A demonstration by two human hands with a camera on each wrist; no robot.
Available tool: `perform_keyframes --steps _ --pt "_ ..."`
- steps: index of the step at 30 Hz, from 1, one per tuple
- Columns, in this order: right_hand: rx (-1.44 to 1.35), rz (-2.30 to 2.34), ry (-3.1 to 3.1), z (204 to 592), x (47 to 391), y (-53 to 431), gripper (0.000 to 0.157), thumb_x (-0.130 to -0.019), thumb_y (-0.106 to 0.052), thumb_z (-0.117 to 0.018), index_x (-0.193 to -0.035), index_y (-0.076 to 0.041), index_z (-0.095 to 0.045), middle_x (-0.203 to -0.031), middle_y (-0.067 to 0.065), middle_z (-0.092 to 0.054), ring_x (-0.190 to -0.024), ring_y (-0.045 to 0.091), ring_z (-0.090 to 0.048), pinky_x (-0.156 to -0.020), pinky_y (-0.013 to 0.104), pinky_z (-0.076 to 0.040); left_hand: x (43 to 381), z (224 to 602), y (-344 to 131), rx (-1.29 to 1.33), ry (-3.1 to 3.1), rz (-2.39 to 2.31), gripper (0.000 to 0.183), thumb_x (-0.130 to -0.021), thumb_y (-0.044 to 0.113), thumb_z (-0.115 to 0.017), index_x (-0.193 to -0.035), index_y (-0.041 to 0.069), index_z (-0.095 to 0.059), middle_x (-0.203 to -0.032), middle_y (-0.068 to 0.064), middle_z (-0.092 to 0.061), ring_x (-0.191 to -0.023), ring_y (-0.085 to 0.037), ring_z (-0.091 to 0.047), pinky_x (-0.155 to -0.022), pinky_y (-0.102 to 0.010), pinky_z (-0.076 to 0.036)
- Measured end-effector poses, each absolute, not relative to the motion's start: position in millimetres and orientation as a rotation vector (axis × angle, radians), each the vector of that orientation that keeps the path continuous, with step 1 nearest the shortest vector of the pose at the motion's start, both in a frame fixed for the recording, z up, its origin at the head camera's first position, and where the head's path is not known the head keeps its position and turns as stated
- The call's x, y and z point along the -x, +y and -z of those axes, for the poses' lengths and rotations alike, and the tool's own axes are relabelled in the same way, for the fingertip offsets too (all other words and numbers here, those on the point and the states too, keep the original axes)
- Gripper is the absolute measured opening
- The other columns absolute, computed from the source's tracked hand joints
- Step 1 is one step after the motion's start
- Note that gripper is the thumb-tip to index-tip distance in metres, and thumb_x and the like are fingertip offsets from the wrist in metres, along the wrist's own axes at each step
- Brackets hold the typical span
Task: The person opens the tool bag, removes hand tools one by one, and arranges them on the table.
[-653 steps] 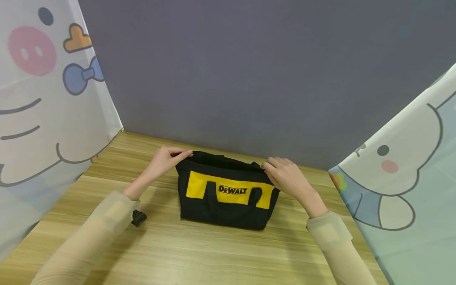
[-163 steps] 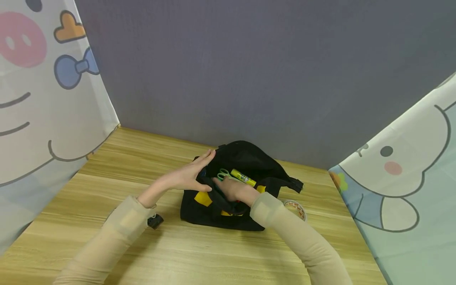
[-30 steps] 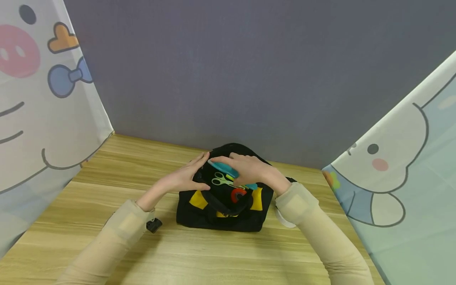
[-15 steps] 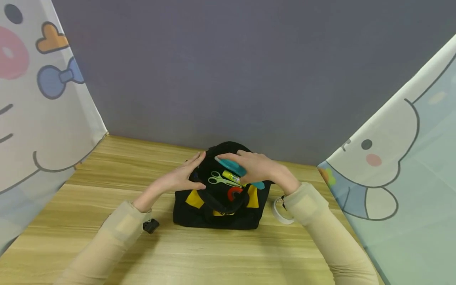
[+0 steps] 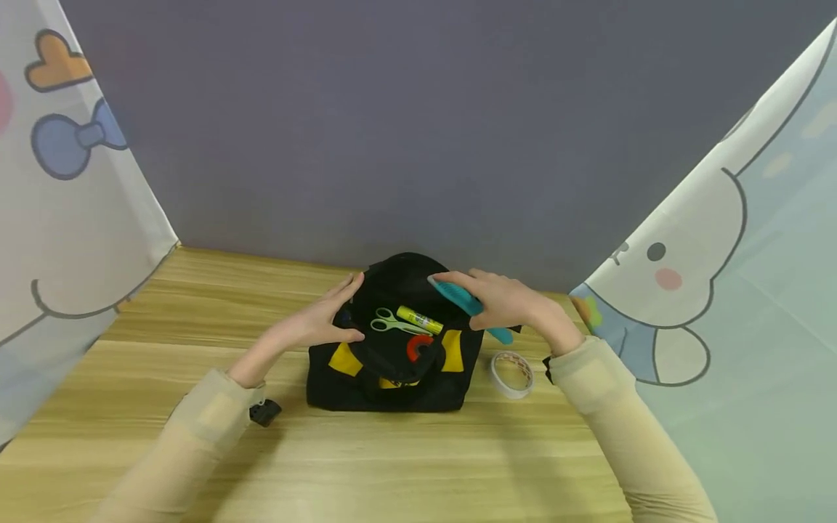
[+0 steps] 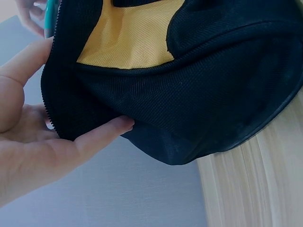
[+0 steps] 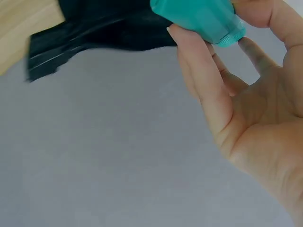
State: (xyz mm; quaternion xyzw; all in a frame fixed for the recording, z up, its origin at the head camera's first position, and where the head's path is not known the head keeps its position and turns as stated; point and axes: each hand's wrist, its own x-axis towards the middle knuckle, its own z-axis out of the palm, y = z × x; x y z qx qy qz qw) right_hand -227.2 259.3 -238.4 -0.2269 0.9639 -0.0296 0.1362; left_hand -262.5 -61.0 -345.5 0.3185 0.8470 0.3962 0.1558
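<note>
A black-and-yellow tool bag [image 5: 386, 392] stands with its mouth spread wide. Inside lie pale green scissors [image 5: 382, 319], a yellow glue stick [image 5: 418, 319] and a red ring-shaped item [image 5: 413, 349], partly hidden. My left hand [image 5: 320, 316] is spread at the mouth's left end; in the left wrist view, its thumb and a finger touch the zipped edge [image 6: 49, 94]. My right hand [image 5: 506, 299] grips a long teal plastic object [image 5: 458, 296] with a pale tip, above the bag's right side. The right wrist view shows a ribbed, see-through end on the teal object [image 7: 199, 19]; its kind is unclear.
A roll of white tape [image 5: 511, 374] lies on the wooden table [image 5: 392, 465] to the right of the bag. A small black item [image 5: 264, 412] shows beside my left sleeve. A grey wall [image 5: 366, 131] rises behind, with cartoon-printed sheets at both sides.
My right hand has carried the teal object rightward from over the bag's middle, uncovering the glue stick and the tape roll. The left hand stays at the bag's edge.
</note>
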Motion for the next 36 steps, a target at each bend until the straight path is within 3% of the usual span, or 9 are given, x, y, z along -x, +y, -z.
perform_keyframes --steps 9,16,23,31,32,34,36 --pt "0.535 0.161 2.797 237.1 221.6 301.3 0.088 -0.083 -0.006 -0.07 -0.157 -0.027 -0.027 -0.117 0.014 -0.055 -0.079 0.022 -0.05 -0.06 0.03 -0.041 266.0 343.5 -62.1 -0.93 2.429 -1.11 0.099 -0.093 0.029 -0.07 -0.161 0.011 0.0 -0.166 -0.025 0.007 -0.149 -0.054 -0.004 -0.112 -0.072 -0.021" --pt "0.47 0.19 2.802 239.1 217.9 326.7 0.088 -0.082 -0.005 -0.068 -0.157 -0.024 -0.027 -0.112 0.014 -0.055 -0.083 0.024 -0.051 -0.066 0.031 -0.043 266.0 340.6 -64.5 -0.93 2.424 -1.092 0.1 -0.093 0.03 -0.07 -0.161 0.012 0.001 -0.165 -0.026 0.007 -0.148 -0.056 -0.005 -0.111 -0.073 -0.022" --pt "0.417 0.218 2.825 244.6 211.3 352.7 0.086 -0.083 -0.008 -0.069 -0.157 -0.02 -0.027 -0.124 0.02 -0.056 -0.097 0.031 -0.057 -0.069 0.035 -0.048 266.8 341.4 -62.2 -0.954 2.418 -1.083 0.099 -0.093 0.03 -0.07 -0.161 0.01 0.0 -0.165 -0.026 0.007 -0.147 -0.057 -0.004 -0.11 -0.075 -0.02" --pt "0.393 0.274 2.845 249.9 201.8 376.5 0.083 -0.082 -0.004 -0.067 -0.155 -0.011 -0.029 -0.119 0.022 -0.057 -0.091 0.029 -0.057 -0.069 0.036 -0.047 266.5 341.9 -60.6 -0.962 2.393 -1.104 0.099 -0.093 0.031 -0.069 -0.161 0.011 0.001 -0.165 -0.026 0.008 -0.148 -0.057 -0.002 -0.109 -0.076 -0.019" --pt "0.393 0.264 2.852 251.5 200.9 378.7 0.083 -0.082 -0.005 -0.068 -0.155 -0.011 -0.03 -0.12 0.022 -0.057 -0.091 0.028 -0.058 -0.07 0.038 -0.048 266.5 341.5 -60.7 -0.964 2.394 -1.105 0.1 -0.093 0.031 -0.069 -0.161 0.012 0.001 -0.165 -0.026 0.008 -0.148 -0.057 -0.002 -0.109 -0.076 -0.019" --pt "0.386 0.245 2.861 255.2 199.5 382.2 0.084 -0.081 -0.005 -0.068 -0.155 -0.011 -0.03 -0.113 0.018 -0.062 -0.09 0.027 -0.058 -0.086 0.049 -0.048 266.1 340.8 -61.3 -0.969 2.399 -1.104 0.1 -0.093 0.03 -0.069 -0.161 0.011 0.001 -0.165 -0.027 0.008 -0.147 -0.058 -0.002 -0.109 -0.076 -0.019" --pt "0.382 0.234 2.861 260.1 198.7 384.8 0.085 -0.08 -0.005 -0.069 -0.155 -0.012 -0.03 -0.103 0.013 -0.065 -0.089 0.026 -0.058 -0.103 0.06 -0.036 265.7 340.5 -62.7 -0.971 2.403 -1.1 0.1 -0.093 0.03 -0.07 -0.161 0.011 0.002 -0.165 -0.027 0.008 -0.147 -0.058 -0.002 -0.109 -0.076 -0.019"
